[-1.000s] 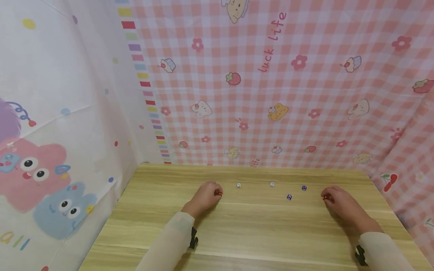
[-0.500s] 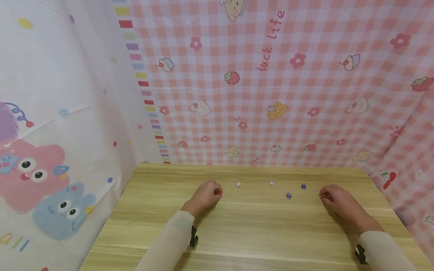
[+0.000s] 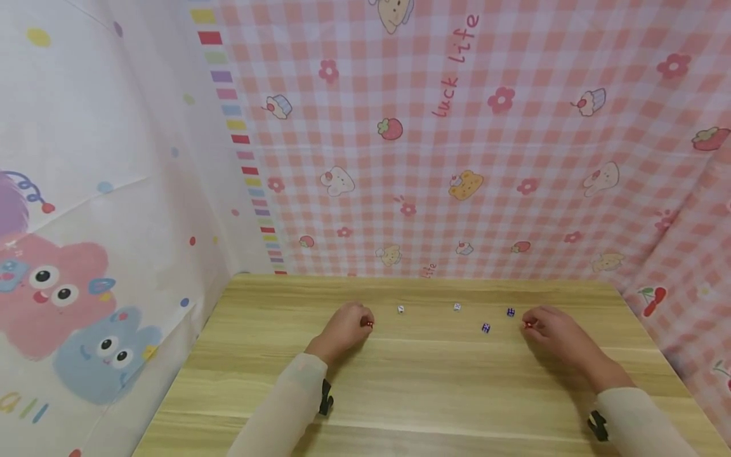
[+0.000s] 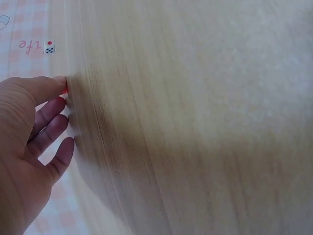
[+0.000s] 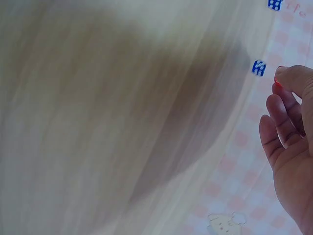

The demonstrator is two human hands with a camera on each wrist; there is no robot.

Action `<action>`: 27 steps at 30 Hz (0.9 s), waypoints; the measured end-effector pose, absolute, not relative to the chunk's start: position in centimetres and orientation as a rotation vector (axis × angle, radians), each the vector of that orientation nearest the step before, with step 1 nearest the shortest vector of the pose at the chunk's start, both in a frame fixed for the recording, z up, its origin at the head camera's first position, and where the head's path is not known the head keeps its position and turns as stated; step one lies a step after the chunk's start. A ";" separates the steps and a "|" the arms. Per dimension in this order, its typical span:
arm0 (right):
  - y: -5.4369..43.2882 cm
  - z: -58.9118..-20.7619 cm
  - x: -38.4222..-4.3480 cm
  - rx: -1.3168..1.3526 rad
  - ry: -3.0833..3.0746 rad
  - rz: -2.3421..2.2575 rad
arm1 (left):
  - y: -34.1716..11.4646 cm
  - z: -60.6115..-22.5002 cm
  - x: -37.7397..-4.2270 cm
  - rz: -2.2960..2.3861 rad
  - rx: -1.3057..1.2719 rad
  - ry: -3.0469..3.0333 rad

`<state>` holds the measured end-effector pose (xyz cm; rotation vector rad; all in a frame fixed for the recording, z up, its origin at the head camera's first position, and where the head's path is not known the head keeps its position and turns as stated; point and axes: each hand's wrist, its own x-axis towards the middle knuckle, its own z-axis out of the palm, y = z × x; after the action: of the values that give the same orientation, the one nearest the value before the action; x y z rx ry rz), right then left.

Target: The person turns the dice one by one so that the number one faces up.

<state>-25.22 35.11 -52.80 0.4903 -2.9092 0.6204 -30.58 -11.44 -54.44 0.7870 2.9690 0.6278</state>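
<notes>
My left hand (image 3: 344,327) pinches a red die (image 3: 370,324) between thumb and finger, low over the left part of the table; in the left wrist view only a sliver of it shows past the thumb. Another red die (image 3: 528,324) is pinched by my right hand (image 3: 556,330), mostly hidden by the fingertips in the right wrist view. Just left of the right hand lie two blue dice, the farther blue die (image 3: 511,312) and the nearer blue die (image 3: 486,328). To the right of my left hand sits a white die (image 3: 401,309), with a second white die (image 3: 457,307) farther right.
The wooden table (image 3: 434,393) ends at the back against a pink checked cloth (image 3: 422,158). A white cloth with cartoon figures (image 3: 143,222) hangs along the left side. Dark straps (image 3: 326,398) sit at both wrists.
My right hand has moved left with its red die, closer to the blue dice. The left hand stays in place with its die. The loose dice have not moved.
</notes>
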 end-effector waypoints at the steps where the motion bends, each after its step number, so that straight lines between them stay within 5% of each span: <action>1: 34.8 -52.7 -25.2 0.491 -2.910 0.632 | -11.4 -54.5 -30.6 0.624 0.791 2.972; 27: 24.9 -51.9 -26.3 0.970 -2.673 0.559 | -11.6 -54.7 -30.8 0.684 0.806 2.962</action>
<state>-26.26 24.88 -51.86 0.9705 -2.6727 0.5590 -30.79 -11.57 -54.73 0.8064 2.9618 0.6838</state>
